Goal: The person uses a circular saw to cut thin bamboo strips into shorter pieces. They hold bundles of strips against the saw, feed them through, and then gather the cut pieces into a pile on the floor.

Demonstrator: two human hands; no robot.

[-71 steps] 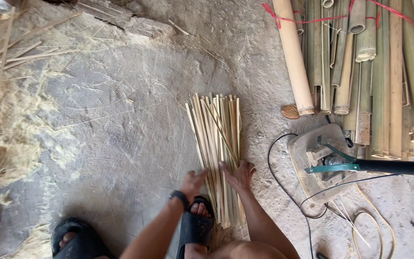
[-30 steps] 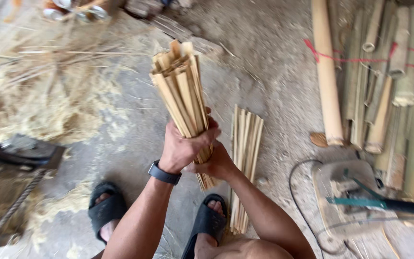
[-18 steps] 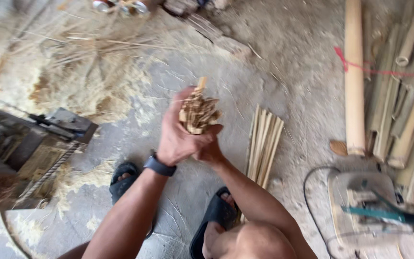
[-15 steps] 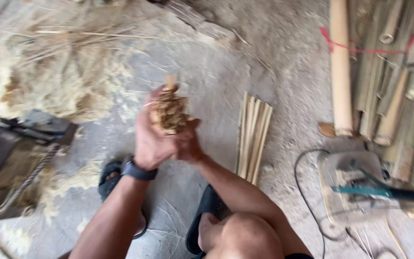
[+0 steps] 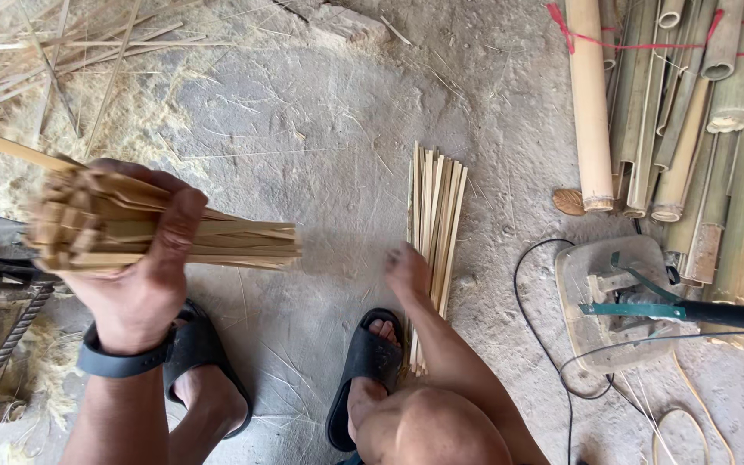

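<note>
left hand (image 5: 135,284): raised at left of view, grip clenched round a thick bundle of pale split bamboo strips (image 5: 157,232); dark wristband on the wrist.
held bundle axis: near horizontal in view, one cut end sticking out past the fist to the left, the other end pointing right toward the floor pile. Clear of the floor.
right hand (image 5: 408,271): low, fingers curled down onto the near end of the flat pile of pale bamboo strips on the floor (image 5: 432,232). Touching the strips; can't tell if it's actually closed on any.
floor pile axis: runs away from the person, near end by the right foot in a black sandal (image 5: 370,370), far end fanned out slightly.
relation: floor pile lies right of the held bundle, roughly at right angles to it; right hand is on it, left hand well apart.
surroundings: rough grey concrete floor (image 5: 320,155); heap of pale bamboo shavings (image 5: 53,129) at upper left; round bamboo poles (image 5: 691,112) stacked at upper right; power tool with teal handle (image 5: 630,306) and black cable at right.
</note>
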